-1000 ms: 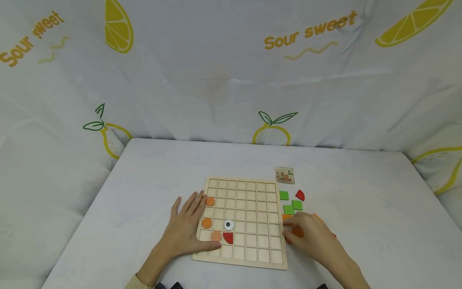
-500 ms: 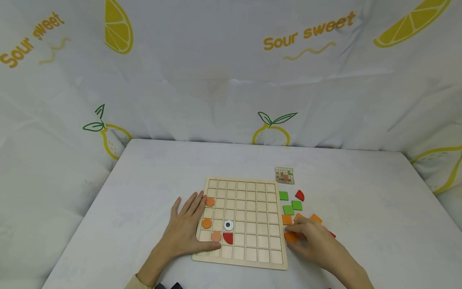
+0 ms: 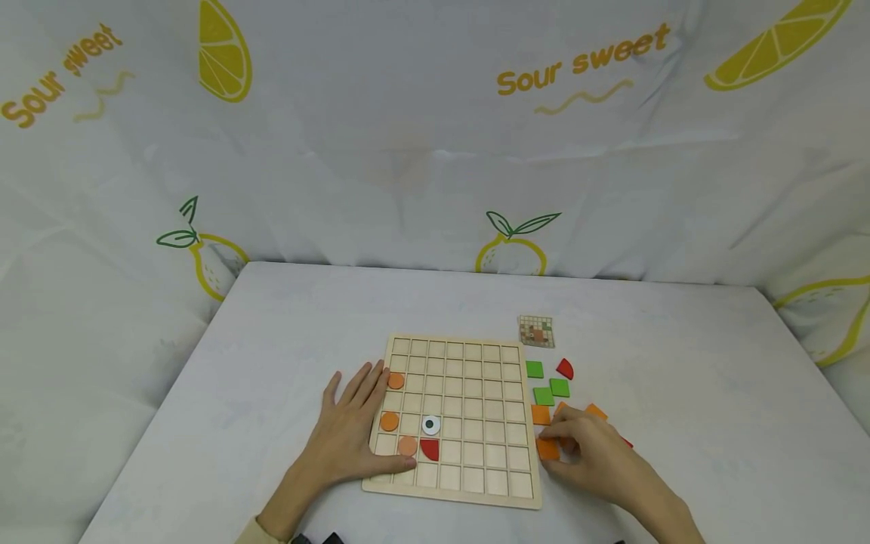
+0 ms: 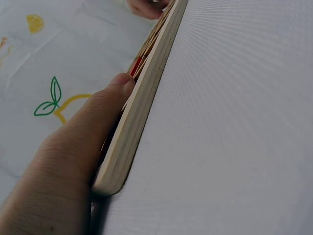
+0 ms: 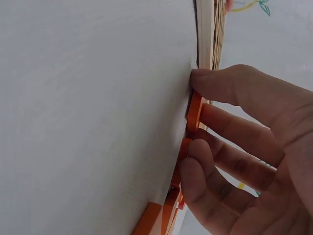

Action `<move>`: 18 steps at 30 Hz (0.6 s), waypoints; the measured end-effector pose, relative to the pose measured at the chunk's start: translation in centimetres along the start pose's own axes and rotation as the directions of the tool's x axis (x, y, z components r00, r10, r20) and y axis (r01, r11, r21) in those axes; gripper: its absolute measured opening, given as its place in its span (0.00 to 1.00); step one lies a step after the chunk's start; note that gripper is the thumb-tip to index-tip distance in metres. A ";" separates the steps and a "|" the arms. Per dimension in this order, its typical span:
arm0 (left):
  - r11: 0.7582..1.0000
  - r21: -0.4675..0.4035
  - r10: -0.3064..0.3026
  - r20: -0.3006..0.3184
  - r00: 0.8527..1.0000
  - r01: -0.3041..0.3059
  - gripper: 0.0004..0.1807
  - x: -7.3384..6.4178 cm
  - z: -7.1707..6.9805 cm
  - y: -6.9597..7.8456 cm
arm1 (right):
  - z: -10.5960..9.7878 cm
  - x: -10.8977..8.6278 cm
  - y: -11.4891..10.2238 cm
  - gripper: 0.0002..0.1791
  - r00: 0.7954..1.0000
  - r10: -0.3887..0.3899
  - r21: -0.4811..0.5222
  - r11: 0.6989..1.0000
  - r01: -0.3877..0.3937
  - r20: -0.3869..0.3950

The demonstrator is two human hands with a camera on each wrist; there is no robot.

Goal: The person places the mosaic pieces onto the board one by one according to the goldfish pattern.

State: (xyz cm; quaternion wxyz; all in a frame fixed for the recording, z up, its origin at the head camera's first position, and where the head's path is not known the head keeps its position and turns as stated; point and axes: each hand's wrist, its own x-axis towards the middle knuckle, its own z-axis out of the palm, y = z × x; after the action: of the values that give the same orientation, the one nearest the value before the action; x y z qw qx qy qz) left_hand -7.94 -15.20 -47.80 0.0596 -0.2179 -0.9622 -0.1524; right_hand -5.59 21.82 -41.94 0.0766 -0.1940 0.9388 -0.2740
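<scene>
A square wooden board [image 3: 473,451] with a raised grid lies on the table. My left hand [image 3: 347,427] rests spread along its left edge, thumb over the lower left cells. Discs in orange [image 3: 390,421] and pale salmon [image 3: 407,446], a white disc with a dark centre [image 3: 431,425] and a red quarter-circle piece [image 3: 430,450] sit in cells at the left. Just off the board's right edge, my right hand [image 3: 598,457] pinches an orange square tile [image 3: 547,449] between thumb and index finger. In the right wrist view this tile [image 5: 194,111] shows edge-on between the fingertips.
Beside the board's right edge lie green square tiles [image 3: 544,396], more orange tiles [image 3: 540,415] and a red quarter-circle piece [image 3: 565,369]. The right hand partly covers some pieces. A small grid pattern card [image 3: 537,331] lies beyond the board's far right corner.
My right hand has drawn back slightly to the right, uncovering orange tiles behind it, and its fingers now hold the orange square tile nearest me. The left hand has stayed put.
</scene>
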 end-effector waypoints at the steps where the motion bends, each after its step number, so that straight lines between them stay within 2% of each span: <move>1: 1.000 0.000 0.000 0.000 1.000 0.000 0.73 0.0 0.0 0.0 | 0.0 0.0 0.0 0.11 1.000 0.000 -0.006 1.000 0.000 -0.004; 15: 1.000 0.006 0.004 -0.006 1.000 -0.004 0.73 0.0 0.1 -0.1 | 0.2 0.3 -0.1 0.11 0.999 -0.001 -0.046 0.999 -0.001 -0.042; 18: 1.000 0.005 0.006 -0.008 1.000 -0.006 0.73 0.0 0.2 -0.1 | 0.0 0.4 0.0 0.11 0.997 -0.030 -0.067 0.997 0.025 -0.072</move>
State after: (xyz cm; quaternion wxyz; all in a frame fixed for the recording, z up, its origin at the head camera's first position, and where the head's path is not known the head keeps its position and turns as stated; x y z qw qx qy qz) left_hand -8.00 -15.27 -48.00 0.0643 -0.2199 -0.9617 -0.1507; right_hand -5.93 21.69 -42.00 0.0321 -0.1993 0.9468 -0.2506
